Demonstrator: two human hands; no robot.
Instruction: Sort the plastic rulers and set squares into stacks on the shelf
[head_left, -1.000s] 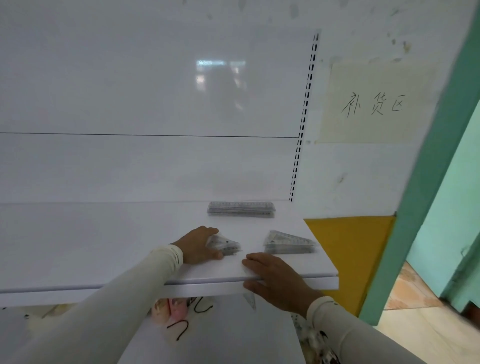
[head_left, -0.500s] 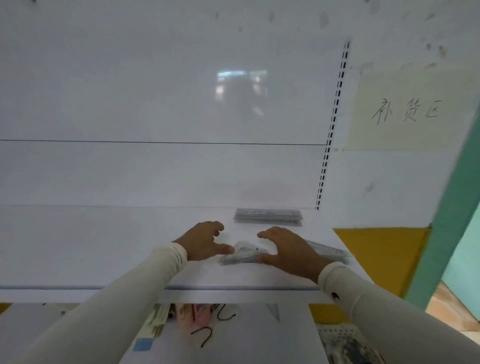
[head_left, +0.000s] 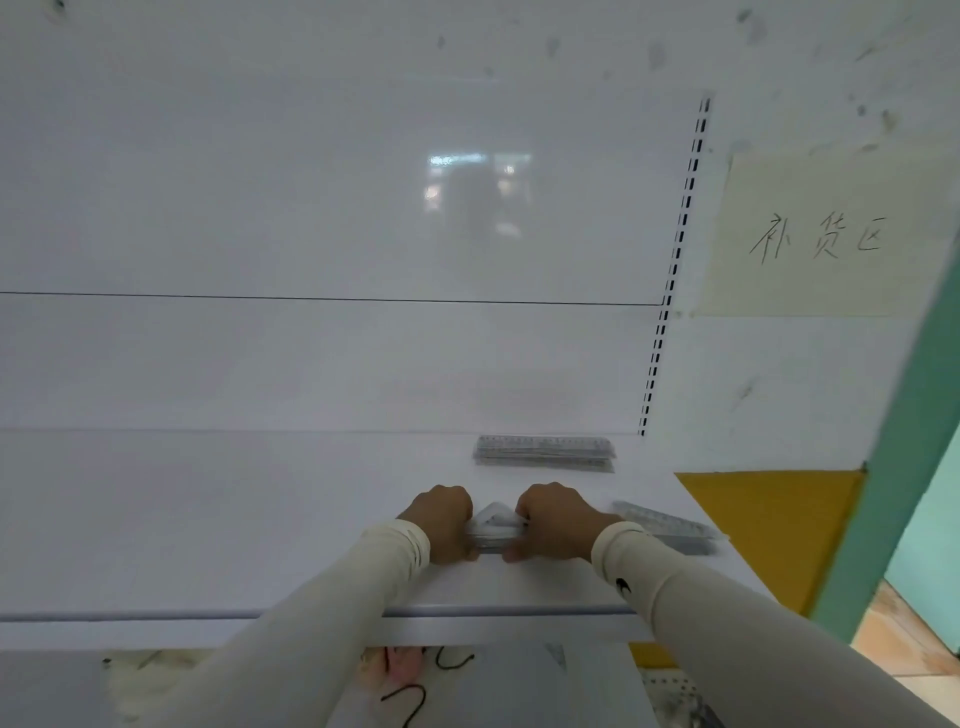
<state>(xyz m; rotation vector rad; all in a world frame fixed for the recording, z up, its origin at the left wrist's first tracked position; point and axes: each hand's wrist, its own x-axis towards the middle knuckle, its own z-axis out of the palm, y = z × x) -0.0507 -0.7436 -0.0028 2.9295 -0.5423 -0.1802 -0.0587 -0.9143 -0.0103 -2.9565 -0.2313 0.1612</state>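
Note:
On the white shelf (head_left: 208, 519) a small stack of clear plastic set squares (head_left: 493, 527) lies between my two hands. My left hand (head_left: 441, 522) grips its left end with curled fingers. My right hand (head_left: 558, 522) grips its right end the same way. A second stack of longer clear set squares (head_left: 670, 527) lies just right of my right wrist. A stack of straight clear rulers (head_left: 545, 453) sits further back near the shelf's rear wall.
The shelf's front edge (head_left: 493, 621) runs below my wrists. A slotted upright (head_left: 670, 280) marks the shelf's right end. A paper note (head_left: 821, 234) hangs on the wall to the right. Black hooks (head_left: 410, 696) and pink items lie on the level below.
My right hand rose from the shelf's front edge onto the shelf. Both hands have closed in on the small set-square stack from either side and now grip it.

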